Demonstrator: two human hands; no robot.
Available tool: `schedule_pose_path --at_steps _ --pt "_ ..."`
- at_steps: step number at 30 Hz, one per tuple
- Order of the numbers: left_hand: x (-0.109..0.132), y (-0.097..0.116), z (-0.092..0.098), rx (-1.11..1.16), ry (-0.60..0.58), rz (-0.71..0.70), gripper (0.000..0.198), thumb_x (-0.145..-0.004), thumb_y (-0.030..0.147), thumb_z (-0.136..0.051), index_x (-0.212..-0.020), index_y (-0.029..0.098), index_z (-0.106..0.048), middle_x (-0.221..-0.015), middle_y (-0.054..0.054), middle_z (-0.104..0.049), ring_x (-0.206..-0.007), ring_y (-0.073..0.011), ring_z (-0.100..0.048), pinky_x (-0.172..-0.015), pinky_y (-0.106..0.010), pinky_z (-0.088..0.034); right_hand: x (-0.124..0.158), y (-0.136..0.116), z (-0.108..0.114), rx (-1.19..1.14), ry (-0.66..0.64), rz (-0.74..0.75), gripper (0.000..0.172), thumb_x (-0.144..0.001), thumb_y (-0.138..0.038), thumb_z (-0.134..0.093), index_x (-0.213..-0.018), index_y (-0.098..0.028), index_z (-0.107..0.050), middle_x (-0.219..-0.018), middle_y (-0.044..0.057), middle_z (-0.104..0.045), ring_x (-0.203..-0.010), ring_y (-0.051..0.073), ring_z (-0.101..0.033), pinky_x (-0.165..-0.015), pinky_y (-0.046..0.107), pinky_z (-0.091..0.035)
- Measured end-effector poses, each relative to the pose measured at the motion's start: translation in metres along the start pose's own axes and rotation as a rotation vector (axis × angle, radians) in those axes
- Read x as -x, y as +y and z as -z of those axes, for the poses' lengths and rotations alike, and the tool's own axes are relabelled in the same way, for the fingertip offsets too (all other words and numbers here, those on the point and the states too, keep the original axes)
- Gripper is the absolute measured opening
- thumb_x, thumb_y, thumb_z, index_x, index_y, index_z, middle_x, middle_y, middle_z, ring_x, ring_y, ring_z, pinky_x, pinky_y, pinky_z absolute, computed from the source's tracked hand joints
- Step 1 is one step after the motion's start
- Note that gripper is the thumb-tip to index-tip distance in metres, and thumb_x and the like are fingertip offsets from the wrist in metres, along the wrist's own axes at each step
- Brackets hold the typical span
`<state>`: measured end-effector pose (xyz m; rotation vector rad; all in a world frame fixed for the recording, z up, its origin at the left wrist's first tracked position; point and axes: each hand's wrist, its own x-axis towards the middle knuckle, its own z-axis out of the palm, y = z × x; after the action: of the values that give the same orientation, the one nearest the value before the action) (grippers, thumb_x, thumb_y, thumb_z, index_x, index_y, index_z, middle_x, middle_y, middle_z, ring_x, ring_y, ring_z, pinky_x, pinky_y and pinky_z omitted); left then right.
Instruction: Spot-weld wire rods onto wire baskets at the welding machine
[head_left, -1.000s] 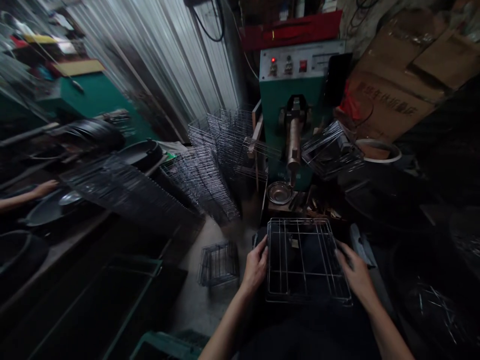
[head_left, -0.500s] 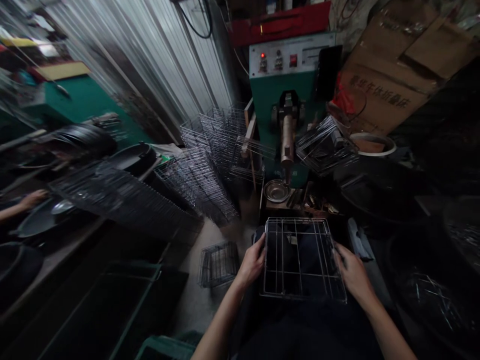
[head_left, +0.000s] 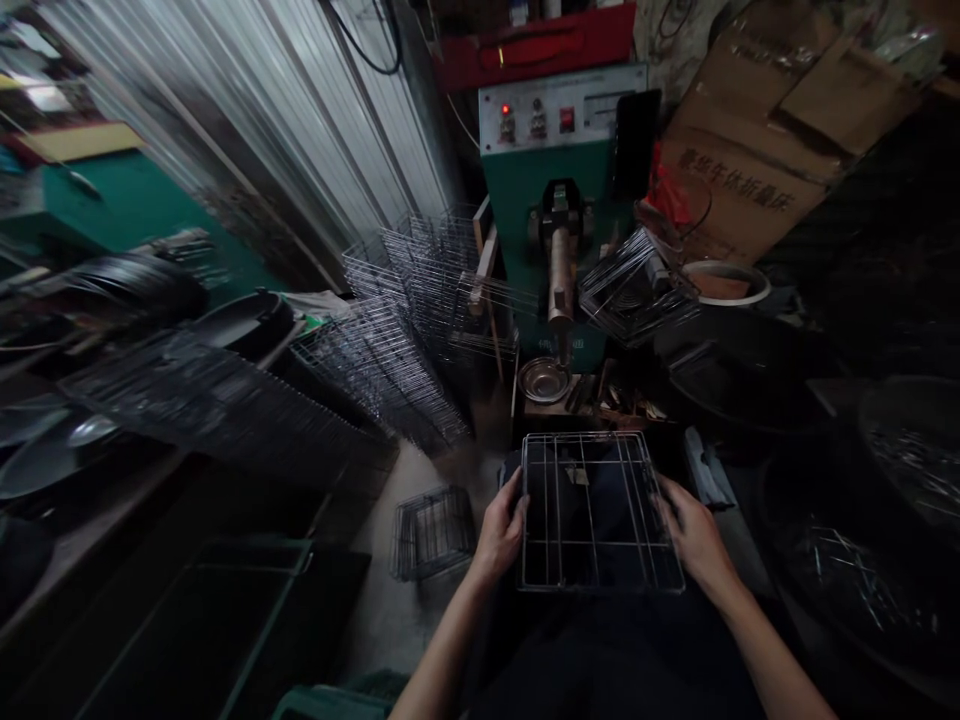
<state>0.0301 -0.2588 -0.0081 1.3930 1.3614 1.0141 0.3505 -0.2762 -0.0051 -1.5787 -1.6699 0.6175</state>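
Since the earlier frame the head view has swung, so the whole workshop sits further left in the picture, and the co-worker's forearm has gone from the left edge. The rectangular wire rack lies flat over the person's dark-clothed lap, held between both hands. The left hand is closed around the rack's left side, and the right hand grips its right side, fingers curled over the wires.

Just beyond the rack's far edge, a low bench carries a steel bowl and scattered small tools. Behind it stands a green welding machine with a copper-coloured electrode arm. Leaning stacks of finished racks fill the floor to its left, and a small wire cage sits on the concrete floor beside the left hand. Flattened cardboard leans at upper right, near a white basin. Dark woks lie along the left bench.
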Motion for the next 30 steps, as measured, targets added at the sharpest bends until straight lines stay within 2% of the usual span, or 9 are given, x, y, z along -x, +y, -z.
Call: schedule_pose_path --at_steps 6,12,17,20,22,24,26,28,30 --pt "0.001 0.005 0.004 -0.003 -0.058 0.008 0.057 -0.091 0.045 -0.057 -0.142 0.018 -0.053 -0.146 -0.008 -0.056 -0.14 -0.0268 -0.047 -0.121 -0.044 -0.031 0.0 0.006 0.002 0.039 -0.026 -0.006 0.042 -0.098 -0.039 -0.042 -0.127 -0.016 -0.06 -0.126 0.014 -0.067 -0.116 0.028 -0.064 -0.103 0.046 -0.05" --pt "0.006 -0.008 0.006 0.072 -0.083 0.034 0.058 -0.091 0.045 -0.058 -0.142 0.018 -0.052 -0.148 -0.008 -0.052 -0.141 -0.027 -0.044 -0.122 -0.047 -0.029 0.01 0.013 -0.001 0.029 -0.032 -0.025 0.042 -0.097 -0.04 -0.043 -0.129 -0.017 -0.058 -0.124 0.013 -0.067 -0.112 0.028 -0.066 -0.101 0.044 -0.052" --pt "0.005 -0.012 0.006 -0.043 -0.061 0.0 0.054 -0.091 0.045 -0.058 -0.139 0.019 -0.056 -0.144 -0.009 -0.058 -0.135 -0.0276 -0.051 -0.12 -0.046 -0.034 0.012 0.015 -0.003 -0.001 -0.051 -0.048 0.042 -0.096 -0.041 -0.044 -0.125 -0.016 -0.061 -0.12 0.015 -0.069 -0.109 0.029 -0.067 -0.098 0.043 -0.053" --pt "0.0 -0.009 0.018 -0.131 -0.148 -0.033 0.056 -0.092 0.043 -0.057 -0.143 0.021 -0.052 -0.143 -0.01 -0.058 -0.133 -0.0276 -0.053 -0.119 -0.047 -0.034 0.009 0.017 0.003 -0.036 -0.084 -0.081 0.045 -0.093 -0.043 -0.047 -0.124 -0.015 -0.064 -0.118 0.014 -0.07 -0.109 0.03 -0.067 -0.099 0.045 -0.052" --pt "-0.002 -0.005 0.032 -0.096 -0.281 -0.009 0.064 -0.09 0.043 -0.061 -0.148 0.022 -0.044 -0.148 -0.011 -0.053 -0.137 -0.0293 -0.049 -0.119 -0.049 -0.033 0.01 0.019 0.01 -0.112 -0.136 -0.109 0.048 -0.092 -0.045 -0.051 -0.128 -0.016 -0.062 -0.119 0.013 -0.069 -0.112 0.031 -0.064 -0.099 0.045 -0.051" --pt "-0.001 0.001 0.044 -0.03 -0.448 0.031 0.081 -0.082 0.043 -0.071 -0.153 0.025 -0.035 -0.156 -0.01 -0.042 -0.142 -0.0311 -0.043 -0.12 -0.049 -0.031 0.017 0.019 0.018 -0.237 -0.241 -0.198 0.056 -0.092 -0.048 -0.053 -0.141 -0.019 -0.053 -0.118 0.01 -0.069 -0.105 0.028 -0.066 -0.085 0.041 -0.058" --pt "-0.001 0.006 0.05 -0.035 -0.56 0.043 0.103 -0.07 0.04 -0.083 -0.155 0.027 -0.026 -0.162 -0.009 -0.03 -0.147 -0.0327 -0.033 -0.121 -0.05 -0.028 0.026 0.019 0.024 -0.375 -0.361 -0.307 0.066 -0.093 -0.049 -0.053 -0.152 -0.023 -0.038 -0.114 0.008 -0.069 -0.085 0.023 -0.068 -0.063 0.031 -0.058" --pt "-0.001 0.009 0.051 -0.103 -0.583 0.023 0.117 -0.061 0.037 -0.089 -0.156 0.028 -0.022 -0.164 -0.008 -0.024 -0.151 -0.0332 -0.024 -0.123 -0.049 -0.023 0.033 0.017 0.025 -0.48 -0.401 -0.373 0.072 -0.093 -0.048 -0.053 -0.157 -0.025 -0.029 -0.11 0.007 -0.068 -0.071 0.018 -0.063 -0.05 0.024 -0.051" --pt "-0.005 0.01 0.051 -0.137 -0.58 0.014 0.116 -0.061 0.038 -0.089 -0.156 0.028 -0.024 -0.164 -0.008 -0.027 -0.15 -0.0333 -0.026 -0.123 -0.049 -0.025 0.039 0.013 0.024 -0.539 -0.352 -0.395 0.072 -0.092 -0.046 -0.055 -0.156 -0.025 -0.031 -0.105 0.006 -0.067 -0.07 0.016 -0.059 -0.049 0.022 -0.048"
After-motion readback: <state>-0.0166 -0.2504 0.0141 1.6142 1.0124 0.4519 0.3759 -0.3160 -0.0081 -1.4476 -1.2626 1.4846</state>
